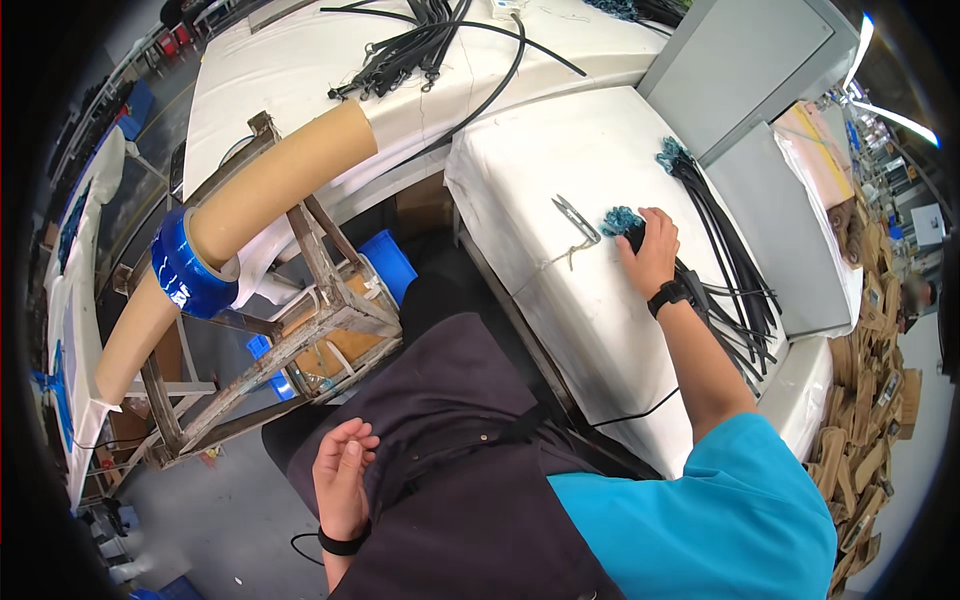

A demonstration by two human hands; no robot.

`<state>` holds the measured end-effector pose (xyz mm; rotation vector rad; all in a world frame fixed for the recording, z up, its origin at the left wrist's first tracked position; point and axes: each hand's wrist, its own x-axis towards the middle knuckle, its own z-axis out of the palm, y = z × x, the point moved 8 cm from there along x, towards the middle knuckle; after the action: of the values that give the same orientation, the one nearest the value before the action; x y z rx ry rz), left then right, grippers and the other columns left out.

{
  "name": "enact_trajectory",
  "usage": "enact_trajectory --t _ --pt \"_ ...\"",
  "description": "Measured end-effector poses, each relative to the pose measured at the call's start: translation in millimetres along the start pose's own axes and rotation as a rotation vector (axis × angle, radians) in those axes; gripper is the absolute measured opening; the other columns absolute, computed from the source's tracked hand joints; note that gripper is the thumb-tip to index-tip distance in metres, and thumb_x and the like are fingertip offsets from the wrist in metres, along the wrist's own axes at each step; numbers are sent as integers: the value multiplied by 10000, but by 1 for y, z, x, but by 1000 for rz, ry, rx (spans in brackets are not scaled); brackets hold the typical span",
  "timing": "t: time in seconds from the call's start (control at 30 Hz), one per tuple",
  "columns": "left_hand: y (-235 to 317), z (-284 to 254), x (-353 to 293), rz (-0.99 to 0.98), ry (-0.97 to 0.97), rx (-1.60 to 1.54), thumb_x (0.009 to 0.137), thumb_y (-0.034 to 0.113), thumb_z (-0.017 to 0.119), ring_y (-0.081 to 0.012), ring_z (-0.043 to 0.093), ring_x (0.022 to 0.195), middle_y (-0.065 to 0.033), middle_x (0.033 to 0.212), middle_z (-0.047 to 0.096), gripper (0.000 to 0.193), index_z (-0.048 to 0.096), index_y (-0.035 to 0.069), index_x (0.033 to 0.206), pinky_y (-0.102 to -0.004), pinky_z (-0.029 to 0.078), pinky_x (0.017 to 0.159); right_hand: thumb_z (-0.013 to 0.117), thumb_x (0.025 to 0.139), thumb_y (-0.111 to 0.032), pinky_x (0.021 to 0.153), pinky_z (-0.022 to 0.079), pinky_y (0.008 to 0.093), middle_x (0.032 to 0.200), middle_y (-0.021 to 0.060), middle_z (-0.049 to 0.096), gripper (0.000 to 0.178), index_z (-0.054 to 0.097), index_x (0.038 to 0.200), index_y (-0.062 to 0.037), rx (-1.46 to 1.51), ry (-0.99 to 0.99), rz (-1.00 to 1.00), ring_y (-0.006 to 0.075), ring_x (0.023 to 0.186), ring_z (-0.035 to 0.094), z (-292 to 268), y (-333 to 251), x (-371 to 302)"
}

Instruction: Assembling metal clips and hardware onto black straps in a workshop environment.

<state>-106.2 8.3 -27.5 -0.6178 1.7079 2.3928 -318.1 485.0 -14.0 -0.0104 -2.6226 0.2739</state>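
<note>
On the white-covered table (pixel 545 130), my right hand (pixel 652 256) is closed around a bundle of black cables (pixel 690 280) just below its teal ends (pixel 622 220). Left of that hand lies a small pair of metal snips (pixel 576 219) with a string tied to it. A second bundle of black cables (pixel 715 210), also with teal ends, rests farther right against a grey panel. Above my lap, my left hand (pixel 345 470) is held up with its fingers loosely bent, and nothing shows in it.
A long cardboard tube (pixel 285 175) with a blue roll (pixel 190 265) around it lies across a worn frame (pixel 330 310) at left. Blue bins (pixel 388 262) stand beneath. More black cables (pixel 410 55) lie on the far table. Many brown pieces (pixel 860 430) are piled at right.
</note>
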Motion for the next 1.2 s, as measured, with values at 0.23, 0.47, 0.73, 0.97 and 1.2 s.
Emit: enact_trajectory --t 0.23,0.47,0.73,0.97,1.2 --pt "-3 -1 5 -38 21 38 940 163 534 -125 581 935 -55 1092 603 275 535 25 1177 -253 446 807 591 847 -373 1034 242 551 1391 197 346 737 271 1409 -18 -230 -236 157 340 1277 350 43 10 -3" --pt "-1 -1 10 -31 22 -7 929 110 537 -128 592 930 -69 1071 619 255 553 8 1162 -242 444 802 504 894 -378 1060 174 547 1380 212 358 700 234 1429 -16 -63 -179 134 329 1287 334 37 7 -11" --pt "-2 -18 14 -22 31 12 938 115 527 -137 588 932 -68 1073 616 234 553 18 1149 -247 450 788 582 855 -276 1042 219 500 1337 223 385 735 218 1425 13 -126 -209 178 375 1228 365 33 -6 -1" --pt "-5 -27 15 -74 61 21 923 134 568 -138 603 957 -71 1096 625 272 554 10 1165 -234 448 791 587 872 -205 953 371 448 1211 226 500 508 436 1297 29 182 15 -178 361 1119 477 -45 -113 63" --pt "4 -25 21 -79 66 47 919 125 575 -154 600 980 -83 1106 619 286 546 0 1174 -251 455 828 571 889 -173 791 467 357 950 161 606 238 636 1041 -1 662 -190 -608 314 884 589 -33 -270 195"
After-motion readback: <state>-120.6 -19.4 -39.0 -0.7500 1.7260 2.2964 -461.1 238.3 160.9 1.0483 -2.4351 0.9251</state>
